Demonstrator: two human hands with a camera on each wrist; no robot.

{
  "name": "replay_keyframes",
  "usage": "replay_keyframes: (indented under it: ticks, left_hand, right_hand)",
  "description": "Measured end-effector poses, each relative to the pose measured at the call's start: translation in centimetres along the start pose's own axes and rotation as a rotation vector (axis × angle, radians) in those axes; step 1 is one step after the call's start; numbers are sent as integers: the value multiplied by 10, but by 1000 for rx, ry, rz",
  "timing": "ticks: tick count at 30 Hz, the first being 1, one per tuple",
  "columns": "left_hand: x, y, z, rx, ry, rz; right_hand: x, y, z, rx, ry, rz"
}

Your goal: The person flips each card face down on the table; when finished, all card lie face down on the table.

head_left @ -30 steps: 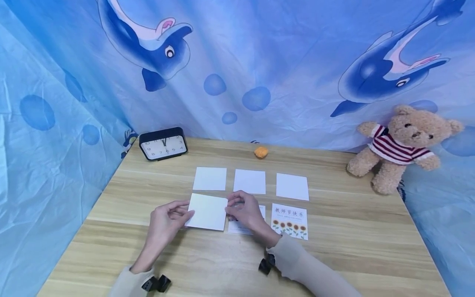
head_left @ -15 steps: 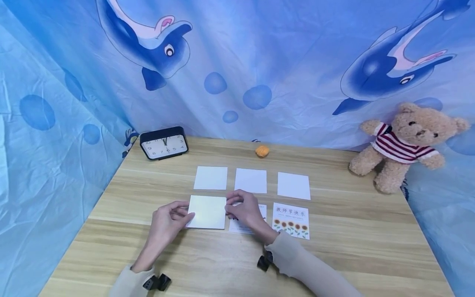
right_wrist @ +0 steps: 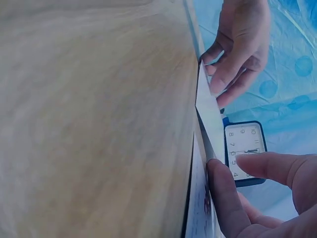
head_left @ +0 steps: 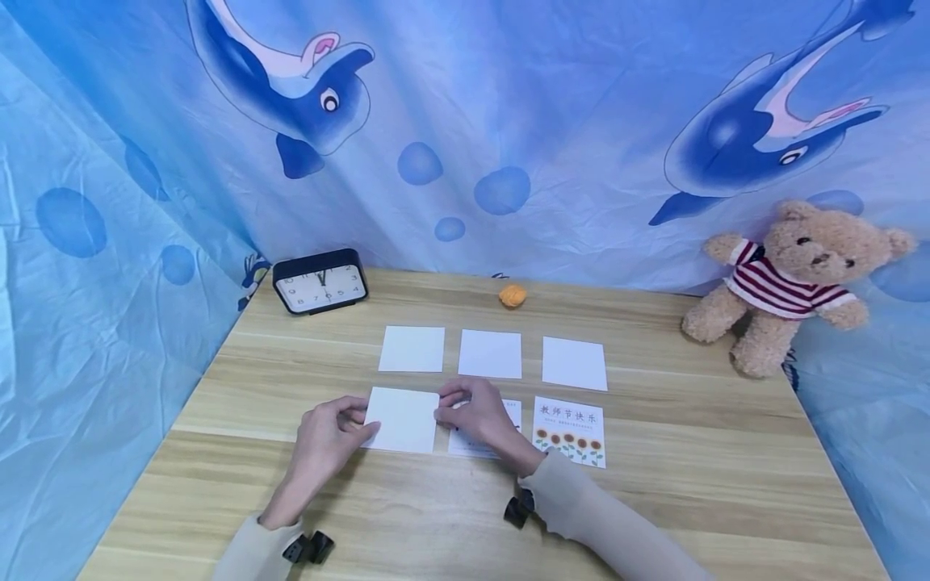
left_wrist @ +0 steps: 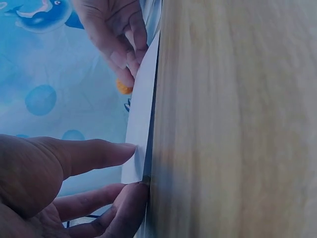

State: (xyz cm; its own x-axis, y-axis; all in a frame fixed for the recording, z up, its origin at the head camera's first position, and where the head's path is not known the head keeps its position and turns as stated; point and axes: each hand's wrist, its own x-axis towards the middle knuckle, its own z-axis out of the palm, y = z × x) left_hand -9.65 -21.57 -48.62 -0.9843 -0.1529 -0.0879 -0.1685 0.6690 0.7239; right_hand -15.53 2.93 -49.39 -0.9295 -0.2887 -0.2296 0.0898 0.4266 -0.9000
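Note:
A blank white card (head_left: 401, 420) lies between both hands, close over the wooden table. My left hand (head_left: 328, 436) pinches its left edge; in the left wrist view the thumb (left_wrist: 121, 152) is on the upper face with fingers below. At the opposite edge is my right hand (head_left: 479, 415), its thumb and index finger at the card's side. The right wrist view shows that end of the card raised on the index finger (right_wrist: 223, 191), the thumb a little apart above. Beneath the right hand, a printed card (head_left: 465, 442) is partly covered.
Three blank white cards (head_left: 412, 349) form a row behind. A sunflower card (head_left: 569, 432) lies at the right. Along the back stand a clock (head_left: 321, 282), a small orange object (head_left: 512, 295) and a teddy bear (head_left: 788, 282), before a dolphin-print curtain (head_left: 465, 121).
The held card has come slightly nearer and to the left, and lies flatter and lower. My right hand has shifted a little left with it; the left hand has barely moved.

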Motion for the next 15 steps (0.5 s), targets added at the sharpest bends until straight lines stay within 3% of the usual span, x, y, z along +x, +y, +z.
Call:
replay_keyframes:
  ticks: [15]
  left_hand:
    - [-2, 2, -2, 51, -16, -22]
  right_hand:
    - [-5, -5, -6, -16, -43, -22]
